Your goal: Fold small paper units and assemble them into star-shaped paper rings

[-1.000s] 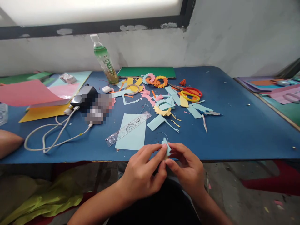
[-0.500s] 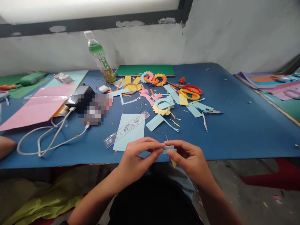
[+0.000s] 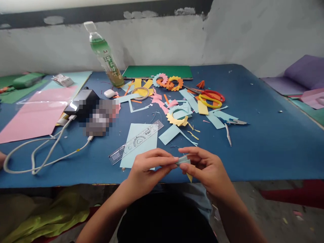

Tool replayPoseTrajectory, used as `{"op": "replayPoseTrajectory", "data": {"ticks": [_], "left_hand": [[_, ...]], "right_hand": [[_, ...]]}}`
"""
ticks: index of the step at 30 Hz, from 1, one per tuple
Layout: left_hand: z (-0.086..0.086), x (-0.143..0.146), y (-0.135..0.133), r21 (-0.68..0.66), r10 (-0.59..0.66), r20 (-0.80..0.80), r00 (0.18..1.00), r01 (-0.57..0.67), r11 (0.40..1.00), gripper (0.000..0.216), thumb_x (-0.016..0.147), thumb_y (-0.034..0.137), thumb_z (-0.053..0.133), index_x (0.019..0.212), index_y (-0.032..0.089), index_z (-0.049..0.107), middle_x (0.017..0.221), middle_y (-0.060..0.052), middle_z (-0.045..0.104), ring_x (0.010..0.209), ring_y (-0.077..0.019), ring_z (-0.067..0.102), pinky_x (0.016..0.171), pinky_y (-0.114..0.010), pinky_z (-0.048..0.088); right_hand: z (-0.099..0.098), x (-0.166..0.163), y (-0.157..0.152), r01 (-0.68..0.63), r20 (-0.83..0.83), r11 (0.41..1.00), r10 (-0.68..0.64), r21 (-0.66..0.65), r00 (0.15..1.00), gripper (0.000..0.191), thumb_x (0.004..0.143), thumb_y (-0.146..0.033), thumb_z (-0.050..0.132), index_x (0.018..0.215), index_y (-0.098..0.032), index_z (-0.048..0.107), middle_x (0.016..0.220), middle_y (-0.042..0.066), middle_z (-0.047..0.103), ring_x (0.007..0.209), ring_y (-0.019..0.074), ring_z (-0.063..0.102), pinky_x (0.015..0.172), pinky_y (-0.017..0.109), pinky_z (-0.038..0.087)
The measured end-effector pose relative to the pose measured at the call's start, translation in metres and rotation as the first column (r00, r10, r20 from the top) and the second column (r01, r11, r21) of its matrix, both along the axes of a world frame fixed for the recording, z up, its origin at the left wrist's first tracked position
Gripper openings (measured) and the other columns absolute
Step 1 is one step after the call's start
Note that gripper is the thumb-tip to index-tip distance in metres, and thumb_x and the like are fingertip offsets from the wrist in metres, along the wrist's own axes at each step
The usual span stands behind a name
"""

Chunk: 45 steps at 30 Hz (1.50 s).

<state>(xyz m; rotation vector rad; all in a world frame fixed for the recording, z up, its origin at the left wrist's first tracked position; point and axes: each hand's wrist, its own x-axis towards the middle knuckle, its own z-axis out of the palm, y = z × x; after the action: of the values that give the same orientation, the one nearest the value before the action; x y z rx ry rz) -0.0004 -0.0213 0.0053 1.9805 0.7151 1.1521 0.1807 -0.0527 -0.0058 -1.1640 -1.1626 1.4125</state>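
Between my hands, just over the table's front edge, is a small folded piece of light-blue paper. My left hand pinches its left end between thumb and fingers. The thumb of my right hand presses on its right end, while the index finger is lifted a little off it. A yellow paper point sticks out below my right thumb; how it joins the blue piece is hidden. Beyond my left hand, a clear ruler lies across a light-blue sheet.
Interlocked paper rings, scissors, a compass and paper scraps lie mid-table. A tape roll is among them. On the left stand a drink bottle and a black charger with a white cable.
My right index finger has lifted slightly from the folded blue paper, which now tilts a bit. The head view has shifted slightly, so more of the right side shows.
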Motion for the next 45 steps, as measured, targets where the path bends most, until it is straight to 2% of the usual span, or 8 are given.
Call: {"op": "replayPoseTrajectory", "data": {"ticks": [12,18,25,30,36,40,43,45], "left_hand": [[0.003,-0.003,-0.003,-0.511,0.107,0.123,0.987,-0.029,0.859,0.018,0.078,0.013,0.064,0.09,0.024,0.072,0.082,-0.002,0.063,0.066,-0.0105,0.061,0.053,-0.018,0.052],[0.005,-0.003,0.001,-0.731,0.1,0.102,0.99,0.007,0.683,0.004,0.077,0.021,0.068,0.077,0.02,0.072,0.075,0.0,0.067,0.057,-0.0071,0.06,0.054,-0.015,0.051],[0.004,-0.004,0.001,-0.798,0.127,0.02,0.992,-0.06,0.6,0.007,0.068,0.02,0.074,0.075,0.019,0.073,0.065,0.001,0.068,0.057,-0.0066,0.059,0.056,-0.012,0.048],[0.005,-0.001,0.001,-0.834,0.009,0.009,1.0,0.002,0.552,0.016,0.074,0.026,0.069,0.088,0.019,0.072,0.074,-0.002,0.07,0.068,-0.0123,0.063,0.056,-0.017,0.051],[0.002,-0.001,0.001,-0.784,0.129,-0.057,0.99,-0.124,0.608,0.015,0.071,0.027,0.071,0.084,0.019,0.075,0.074,-0.002,0.073,0.06,-0.0096,0.061,0.057,-0.016,0.049],[0.001,-0.003,0.001,-0.772,0.222,-0.041,0.974,-0.172,0.611,0.016,0.068,0.025,0.073,0.082,0.019,0.075,0.073,-0.003,0.073,0.061,-0.012,0.063,0.058,-0.018,0.051],[0.001,-0.003,0.0,-0.764,0.224,-0.025,0.974,-0.163,0.624,0.017,0.069,0.027,0.072,0.084,0.018,0.075,0.072,-0.003,0.073,0.061,-0.0135,0.065,0.059,-0.021,0.053],[0.001,-0.003,0.0,-0.754,0.214,-0.029,0.977,-0.162,0.637,0.017,0.07,0.027,0.072,0.084,0.018,0.075,0.07,-0.004,0.073,0.062,-0.0147,0.065,0.06,-0.023,0.055]], "right_hand": [[-0.001,0.001,0.002,0.064,0.122,0.991,-0.078,0.116,0.989,0.02,0.075,-0.023,0.071,0.092,-0.033,0.069,0.083,-0.007,0.071,0.07,0.0071,0.064,0.058,0.012,0.049],[-0.001,-0.002,0.003,0.049,0.252,0.963,-0.118,0.264,0.961,0.023,0.075,-0.018,0.07,0.093,-0.031,0.067,0.086,-0.008,0.071,0.074,0.0066,0.065,0.066,0.011,0.05],[0.0,0.0,0.001,0.034,0.314,0.957,-0.128,0.289,0.941,0.018,0.077,-0.019,0.067,0.092,-0.029,0.066,0.079,-0.009,0.07,0.063,0.0046,0.062,0.061,0.01,0.048],[0.003,-0.001,0.003,0.012,0.334,0.967,-0.1,0.254,0.937,0.018,0.079,-0.024,0.065,0.097,-0.029,0.065,0.071,-0.009,0.067,0.059,0.0056,0.06,0.057,0.013,0.046],[0.008,0.015,0.016,0.028,0.527,0.974,-0.145,0.224,0.837,0.018,0.081,-0.033,0.062,0.098,-0.027,0.065,0.078,-0.004,0.068,0.066,0.0119,0.062,0.062,0.021,0.048],[0.0,0.017,0.022,-0.078,0.659,0.953,-0.143,0.293,0.738,0.021,0.083,-0.032,0.06,0.101,-0.024,0.065,0.102,0.002,0.068,0.097,0.0214,0.06,0.088,0.035,0.045],[-0.002,0.007,0.018,-0.009,0.573,0.914,-0.246,0.405,0.782,0.02,0.085,-0.035,0.057,0.099,-0.023,0.065,0.102,0.004,0.068,0.099,0.0214,0.059,0.09,0.036,0.044],[0.001,-0.001,0.015,-0.017,0.489,0.934,-0.172,0.358,0.855,0.019,0.087,-0.036,0.055,0.093,-0.022,0.066,0.09,0.002,0.07,0.085,0.0182,0.063,0.078,0.03,0.048]]}}
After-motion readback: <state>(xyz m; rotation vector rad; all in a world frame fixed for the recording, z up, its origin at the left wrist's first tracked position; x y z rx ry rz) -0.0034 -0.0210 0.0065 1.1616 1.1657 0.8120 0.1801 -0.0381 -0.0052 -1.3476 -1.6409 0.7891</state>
